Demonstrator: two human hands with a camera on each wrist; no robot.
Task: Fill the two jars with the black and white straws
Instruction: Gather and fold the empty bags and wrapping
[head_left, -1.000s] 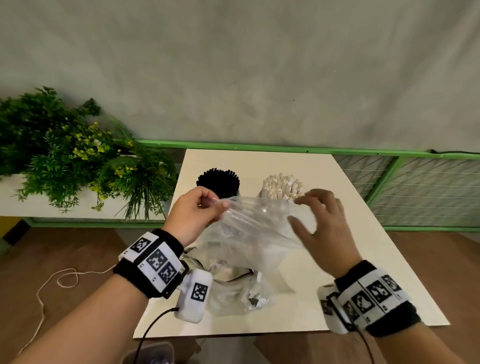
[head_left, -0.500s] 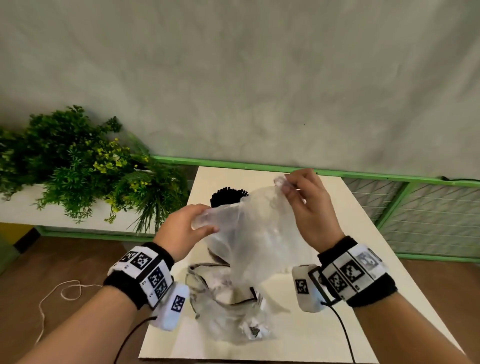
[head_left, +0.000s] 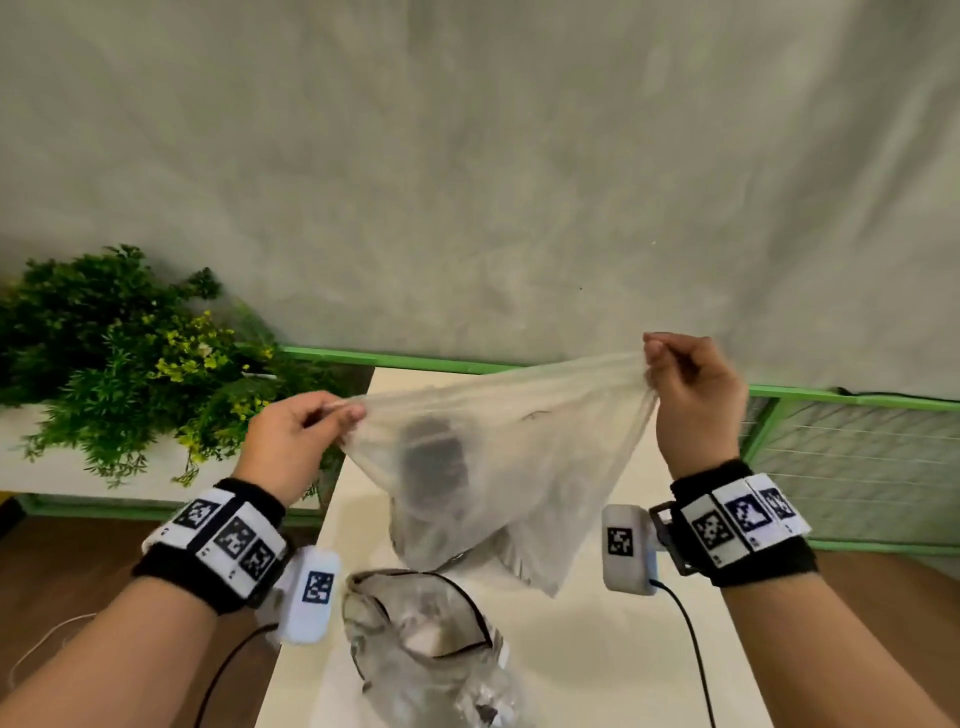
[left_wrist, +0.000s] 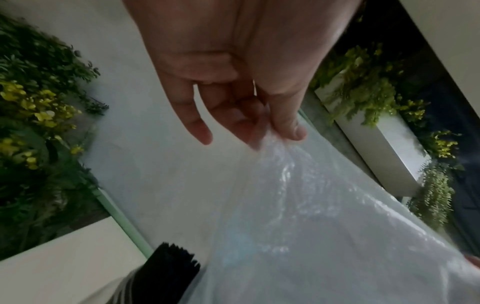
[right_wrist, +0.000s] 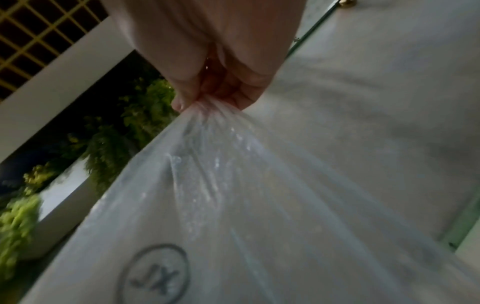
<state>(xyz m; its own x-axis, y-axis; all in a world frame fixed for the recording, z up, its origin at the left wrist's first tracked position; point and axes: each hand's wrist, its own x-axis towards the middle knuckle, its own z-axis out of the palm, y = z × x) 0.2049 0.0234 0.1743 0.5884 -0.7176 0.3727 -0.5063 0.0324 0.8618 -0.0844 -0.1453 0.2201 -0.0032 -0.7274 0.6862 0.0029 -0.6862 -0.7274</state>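
Green plants (head_left: 119, 364) left of bench (head_left: 597, 649); green rail (head_left: 415, 360) behind. Crumpled clear packaging (head_left: 426, 654) on near bench. Clear plastic bag (head_left: 498, 457) stretched in air, veiling jar of black straws (left_wrist: 166, 273); white straws hidden behind film. Left hand (head_left: 291, 441) pinching bag's left corner, fingers (left_wrist: 288, 123) closed on film. Right hand (head_left: 691, 400) clamped on right corner, fist tight.

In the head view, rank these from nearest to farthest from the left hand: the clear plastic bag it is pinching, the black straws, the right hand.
1. Clear plastic bag: pinched in the left hand at its left corner.
2. Black straws: seen through the bag, just right of that hand.
3. Right hand: at the bag's opposite corner, far right.
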